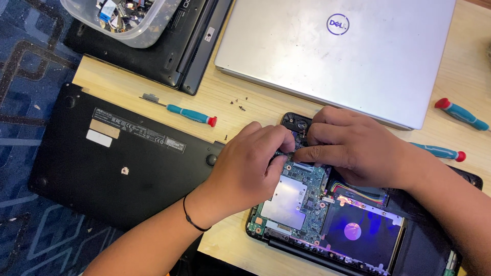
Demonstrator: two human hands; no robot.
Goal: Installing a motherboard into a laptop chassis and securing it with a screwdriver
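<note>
Pale wood formed the worktop, which was set over a blue patterned floor. Nearest the camera, an opened laptop was laid with its board exposed, a silver shield and a dark drive bay lit purple being seen beside it. Both hands were brought together over the board's upper edge. The left hand, a thin black band worn at its wrist, was curled with fingertips pinched narrowly on a small part at that edge; what the part was could not be told. The right hand was closed likewise, its thumb and forefinger pressed against the same spot, touching the left fingers. To the left, a black cover was laid flat, partly over the worktop's edge. Beyond the hands, a teal screwdriver and a few loose screws were seen; two more teal drivers were placed at the right. Farther off, a shut silver laptop, a black laptop and a clear tub of parts were set.
</note>
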